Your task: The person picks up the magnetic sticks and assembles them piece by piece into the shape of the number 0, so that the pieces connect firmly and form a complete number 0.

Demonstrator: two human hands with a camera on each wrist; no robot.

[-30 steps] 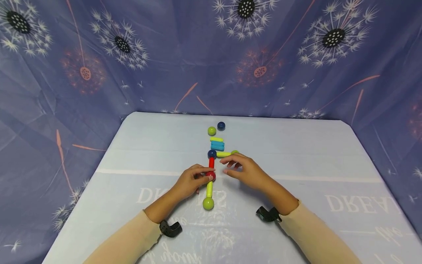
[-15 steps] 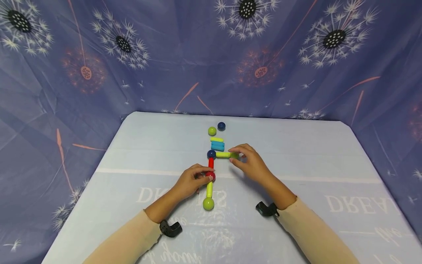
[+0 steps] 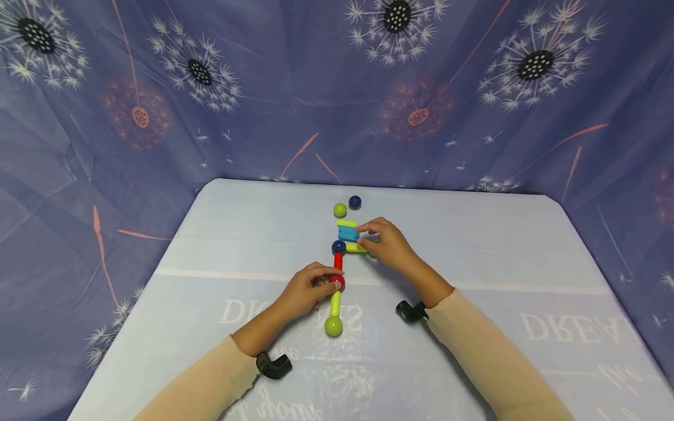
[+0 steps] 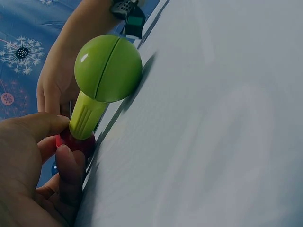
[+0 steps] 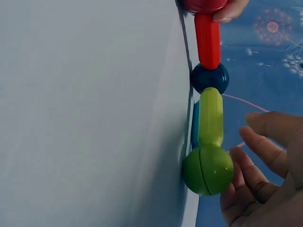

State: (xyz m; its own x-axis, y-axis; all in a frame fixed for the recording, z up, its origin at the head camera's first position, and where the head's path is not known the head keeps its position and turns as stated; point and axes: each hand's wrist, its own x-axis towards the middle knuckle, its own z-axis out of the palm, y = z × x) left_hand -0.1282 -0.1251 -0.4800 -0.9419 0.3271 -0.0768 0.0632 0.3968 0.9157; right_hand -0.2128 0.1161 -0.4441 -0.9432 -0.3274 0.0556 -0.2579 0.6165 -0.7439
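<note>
My left hand (image 3: pixel 304 287) pinches a red ball (image 3: pixel 340 283) between thumb and fingers. From that ball a yellow-green rod (image 3: pixel 335 304) runs toward me to a green ball (image 3: pixel 333 326). On the far side, a red rod (image 3: pixel 338 261) leads to a dark blue ball (image 3: pixel 339 247), where another yellow-green rod (image 3: pixel 355 248) points right. A second green ball (image 5: pixel 207 170) ends that rod, mostly behind my right hand (image 3: pixel 388 241) in the head view. The right thumb and fingers are apart, close to the right end of the light blue rods (image 3: pixel 347 233).
Just beyond the blue rods lies a loose yellow-green rod (image 3: pixel 347 223). Farther back sit a loose green ball (image 3: pixel 340 210) and a loose dark blue ball (image 3: pixel 355 202). A patterned curtain (image 3: pixel 295 88) hangs behind the white table (image 3: pixel 474 234).
My right hand first went to the green ball at the side rod's end, then moved away and left to the light blue rods. The left hand has stayed on the red ball.
</note>
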